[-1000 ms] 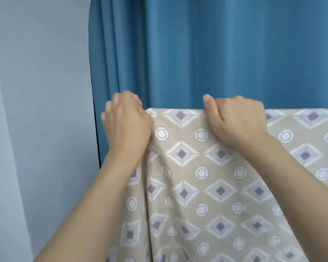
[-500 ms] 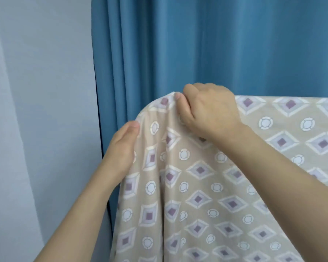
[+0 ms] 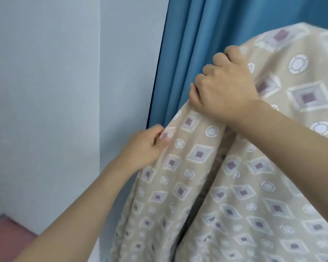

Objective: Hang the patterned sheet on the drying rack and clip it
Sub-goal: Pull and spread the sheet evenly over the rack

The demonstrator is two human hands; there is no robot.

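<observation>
Gripping the patterned sheet (image 3: 225, 186), right hand (image 3: 223, 89) holds bunched edge; left hand (image 3: 144, 146) pinches hem below. Advise tensioning evenly, flattening folds before clipping.

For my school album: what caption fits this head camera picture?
Two hands, left hand and right hand, grip a patterned sheet before a blue curtain.

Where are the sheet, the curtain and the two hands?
patterned sheet (image 3: 254, 186): head view, draped front.
blue curtain (image 3: 187, 53): head view, folds.
left hand (image 3: 146, 146): head view, knuckles.
right hand (image 3: 223, 86): head view, back.
</observation>
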